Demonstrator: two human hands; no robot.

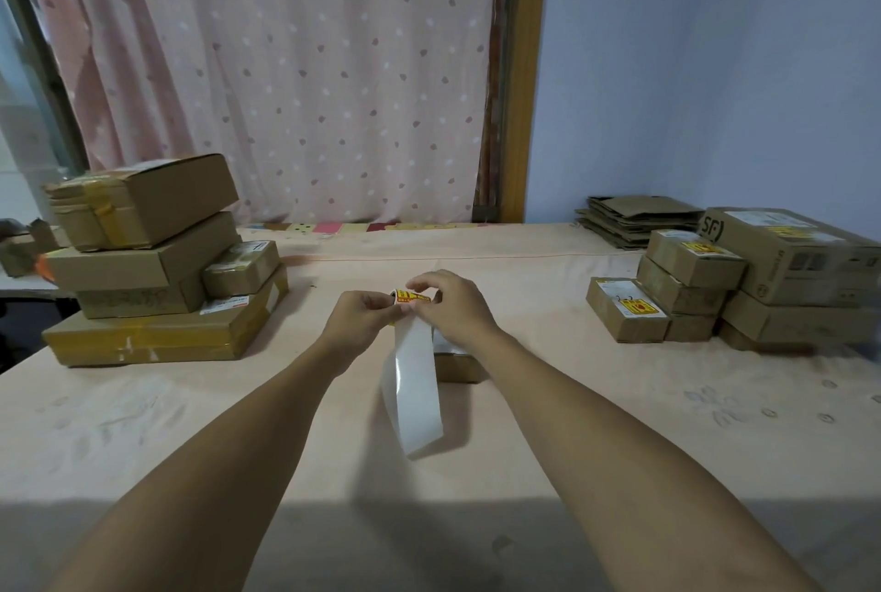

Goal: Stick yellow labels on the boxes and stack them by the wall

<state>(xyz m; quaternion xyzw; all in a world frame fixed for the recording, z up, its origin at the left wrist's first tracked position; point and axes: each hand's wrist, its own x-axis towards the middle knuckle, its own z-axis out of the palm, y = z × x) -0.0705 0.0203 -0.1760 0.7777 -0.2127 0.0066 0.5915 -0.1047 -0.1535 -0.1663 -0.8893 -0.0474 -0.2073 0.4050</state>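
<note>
Glossy white backing strip (414,396) catching the light, slick smooth paper. The yellow label (409,296) looks like printed paper. Left-hand boxes (143,257) are matt brown cardboard, the bottom box (143,338) shiny with yellowish tape. Soft matt peach cloth covers the bench (524,424). Thin dotted cloth curtain (310,67), smooth wooden frame (522,67).

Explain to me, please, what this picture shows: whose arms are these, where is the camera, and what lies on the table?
There is no machine here. A person wears one camera on the head, so you look down along their two bare arms. The left hand pinches a white strip that hangs down; the right hand pinches a yellow label at its top, probably peeling it. Behind the strip lies a small box. On the table, the left pile of boxes shows no yellow labels; the right pile, near the blue wall, already has some. Flat cardboard lies behind it.
</note>
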